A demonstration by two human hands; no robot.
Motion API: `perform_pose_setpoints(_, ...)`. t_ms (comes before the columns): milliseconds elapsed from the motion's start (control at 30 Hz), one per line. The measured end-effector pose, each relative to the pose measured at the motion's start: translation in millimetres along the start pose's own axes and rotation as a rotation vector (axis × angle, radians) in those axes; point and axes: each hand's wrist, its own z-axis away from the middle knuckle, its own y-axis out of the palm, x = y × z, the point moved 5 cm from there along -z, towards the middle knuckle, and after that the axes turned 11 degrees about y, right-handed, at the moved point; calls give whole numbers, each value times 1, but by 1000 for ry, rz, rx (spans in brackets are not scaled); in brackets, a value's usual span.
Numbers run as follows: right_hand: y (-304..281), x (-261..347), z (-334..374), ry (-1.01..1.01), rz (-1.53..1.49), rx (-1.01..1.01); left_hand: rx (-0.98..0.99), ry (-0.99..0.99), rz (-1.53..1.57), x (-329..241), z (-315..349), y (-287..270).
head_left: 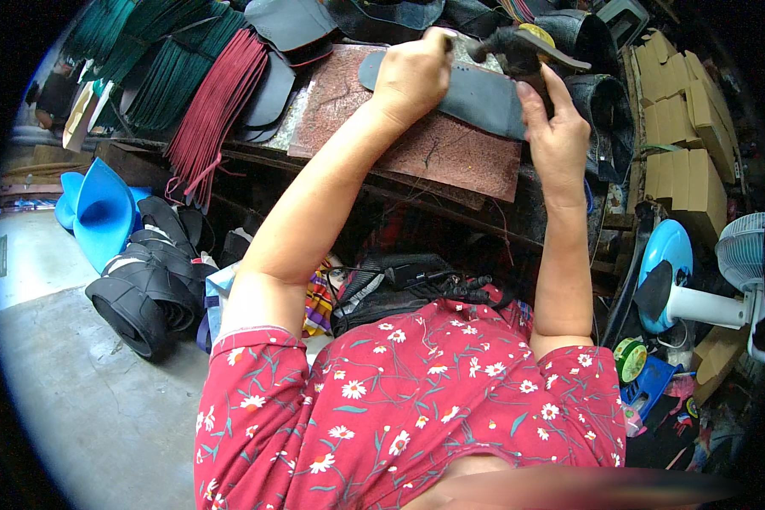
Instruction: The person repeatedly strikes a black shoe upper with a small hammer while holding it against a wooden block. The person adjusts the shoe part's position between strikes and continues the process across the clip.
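A dark grey sole-shaped sheet with small holes near its upper edge lies flat on a worn reddish board on the bench. My left hand is closed in a fist over the sheet's left part. A dark end of something shows at its thumb side, but the rest is hidden. My right hand grips the handle of a hammer, just past the sheet's right end. The hammer's dark head is raised, its round face pointing left.
Bundles of red straps and green straps lie at the bench's left, beside stacked dark soles. Cardboard boxes and a fan stand at right. Black rolled sheets and blue curled pieces sit at lower left.
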Motion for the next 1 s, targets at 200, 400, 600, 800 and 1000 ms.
perform_pose_setpoints(200,-21,-10,-9,70,-103,-45,-255,-583,748,39,18,9)
perform_pose_setpoints(400,-51,36,4,-134,-507,-95,-47,-176,188,11,1,-2)
perform_pose_setpoints(600,-5,-14,-1,49,-74,-6,-87,-123,108,4,0,5)
perform_pose_setpoints(800,-42,3,-5,16,-214,-82,-207,-515,730,38,17,23)
perform_pose_setpoints(1000,-61,51,11,-239,-468,-163,-77,-208,273,12,0,11)
